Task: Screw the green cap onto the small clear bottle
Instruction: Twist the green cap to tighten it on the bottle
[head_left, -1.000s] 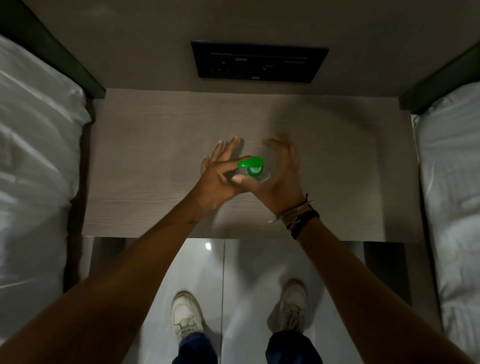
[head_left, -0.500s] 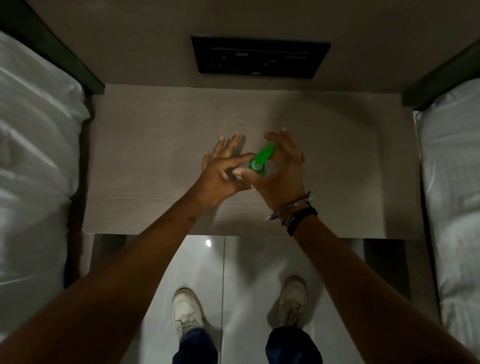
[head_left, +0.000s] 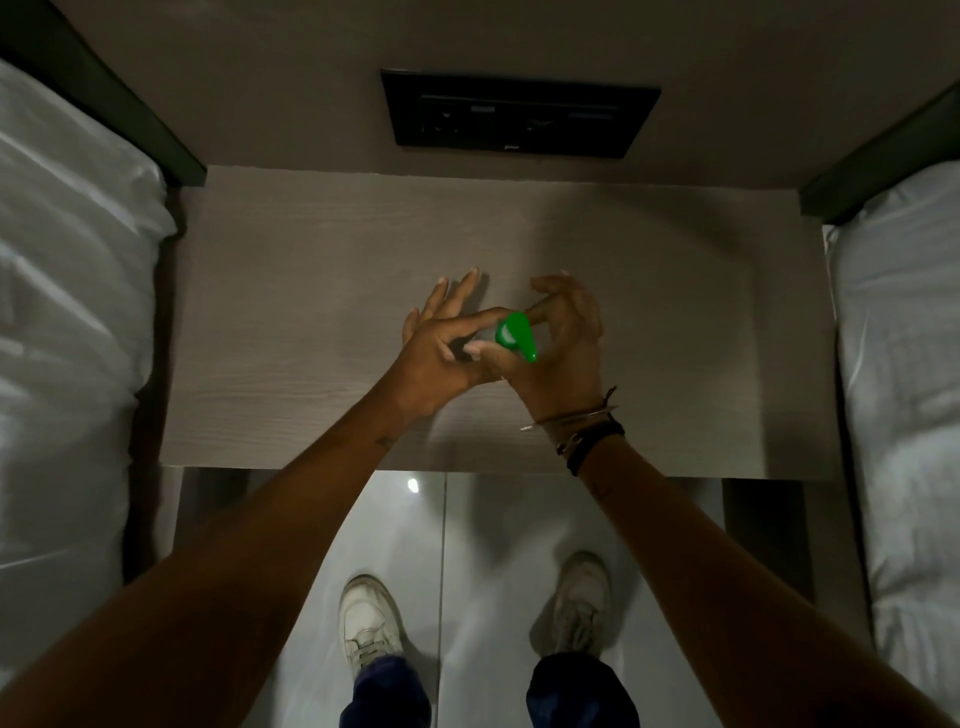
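The green cap (head_left: 513, 333), with a pointed spout aimed toward the lower right, sits between both hands above the middle of the wooden bedside table (head_left: 291, 322). My left hand (head_left: 441, 358) pinches the cap from the left with thumb and forefinger, its other fingers spread. My right hand (head_left: 566, 353) curls around the small clear bottle under the cap. The bottle is almost wholly hidden by the fingers and the cap.
White-sheeted beds flank the table on the left (head_left: 67, 312) and right (head_left: 904, 338). A black socket panel (head_left: 519, 117) is set in the wall behind. The table's front edge runs just below my wrists, with glossy floor and my white shoes (head_left: 369, 623) beneath.
The cap has turned clockwise: its spout pointed left, then up-right, and now points down-right. Both hands stay in the same spot over the table.
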